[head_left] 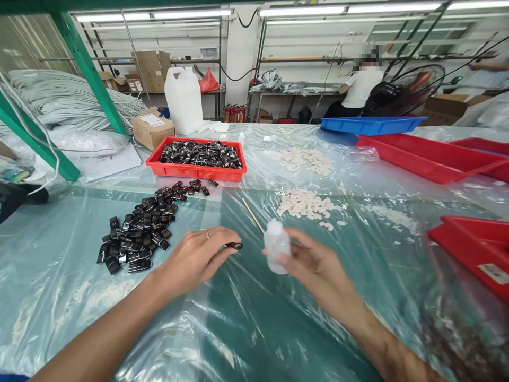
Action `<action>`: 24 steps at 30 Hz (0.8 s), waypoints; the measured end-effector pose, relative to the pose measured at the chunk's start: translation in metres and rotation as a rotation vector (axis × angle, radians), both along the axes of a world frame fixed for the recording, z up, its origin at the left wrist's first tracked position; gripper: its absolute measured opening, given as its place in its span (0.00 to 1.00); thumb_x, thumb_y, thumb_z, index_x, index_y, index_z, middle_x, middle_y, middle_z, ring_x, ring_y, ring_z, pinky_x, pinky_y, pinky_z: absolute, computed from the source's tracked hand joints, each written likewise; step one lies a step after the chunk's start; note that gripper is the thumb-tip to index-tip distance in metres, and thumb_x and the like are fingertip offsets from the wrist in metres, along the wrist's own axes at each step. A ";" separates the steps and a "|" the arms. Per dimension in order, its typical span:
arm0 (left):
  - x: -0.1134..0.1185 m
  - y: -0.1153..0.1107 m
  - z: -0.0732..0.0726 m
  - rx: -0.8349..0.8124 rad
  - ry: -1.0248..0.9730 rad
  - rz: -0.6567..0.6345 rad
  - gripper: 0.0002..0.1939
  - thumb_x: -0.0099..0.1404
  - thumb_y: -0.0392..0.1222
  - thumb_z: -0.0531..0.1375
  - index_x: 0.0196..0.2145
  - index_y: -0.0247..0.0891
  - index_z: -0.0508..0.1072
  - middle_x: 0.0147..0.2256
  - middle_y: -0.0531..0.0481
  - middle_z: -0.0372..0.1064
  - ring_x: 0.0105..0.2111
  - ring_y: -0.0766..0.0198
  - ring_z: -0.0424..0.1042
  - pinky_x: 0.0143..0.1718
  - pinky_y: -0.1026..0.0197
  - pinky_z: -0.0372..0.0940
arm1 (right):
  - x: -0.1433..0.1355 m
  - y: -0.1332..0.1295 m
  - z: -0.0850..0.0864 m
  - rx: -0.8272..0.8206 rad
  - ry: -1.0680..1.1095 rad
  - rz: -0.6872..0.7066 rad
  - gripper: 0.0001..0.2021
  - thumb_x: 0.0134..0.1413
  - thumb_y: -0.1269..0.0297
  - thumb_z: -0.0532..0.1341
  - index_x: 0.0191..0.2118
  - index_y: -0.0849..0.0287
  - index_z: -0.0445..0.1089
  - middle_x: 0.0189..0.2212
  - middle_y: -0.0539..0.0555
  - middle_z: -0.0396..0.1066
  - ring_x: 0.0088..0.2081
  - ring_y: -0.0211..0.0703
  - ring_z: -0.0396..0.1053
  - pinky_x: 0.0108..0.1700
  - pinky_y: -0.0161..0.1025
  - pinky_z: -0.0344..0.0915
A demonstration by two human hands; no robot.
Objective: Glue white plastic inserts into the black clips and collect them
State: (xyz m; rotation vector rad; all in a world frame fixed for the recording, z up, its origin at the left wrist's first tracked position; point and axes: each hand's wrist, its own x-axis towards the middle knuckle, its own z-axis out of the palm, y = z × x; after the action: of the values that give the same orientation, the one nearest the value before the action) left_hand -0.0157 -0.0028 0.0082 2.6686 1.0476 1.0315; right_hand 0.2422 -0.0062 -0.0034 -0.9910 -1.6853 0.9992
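Pinched between the thumb and fingers of my left hand (201,254) is a small black plastic part (235,245), mostly covered by the fingers. My right hand (312,262) is wrapped around a small translucent white squeeze bottle (277,246), held upright above the table. A thin wooden stick (253,215) lies just behind the bottle. Left of my left hand spreads a loose pile of similar glossy black parts (139,228). Behind the bottle, to the right, sits a heap of small flat whitish pieces (306,205).
A red tray (194,171) full of black parts stands behind the pile. More whitish pieces (308,161) lie farther back. A white jerrycan (183,101) and cardboard box (152,127) stand behind. Red trays (421,157) and a blue tray (371,125) are at right. Clear plastic sheeting covers the table.
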 end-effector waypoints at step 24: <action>-0.007 0.007 -0.007 -0.062 0.019 0.020 0.10 0.78 0.41 0.53 0.54 0.44 0.67 0.45 0.51 0.78 0.34 0.67 0.78 0.37 0.64 0.71 | 0.127 0.093 -0.042 0.027 -0.886 -0.421 0.11 0.67 0.60 0.61 0.47 0.61 0.74 0.48 0.57 0.76 0.45 0.43 0.74 0.52 0.49 0.72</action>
State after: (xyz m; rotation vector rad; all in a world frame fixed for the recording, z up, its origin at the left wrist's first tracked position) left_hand -0.0227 0.0046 0.0014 2.6296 1.0936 0.9620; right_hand 0.3688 0.0871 -0.0454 -1.8445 -2.0157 0.2391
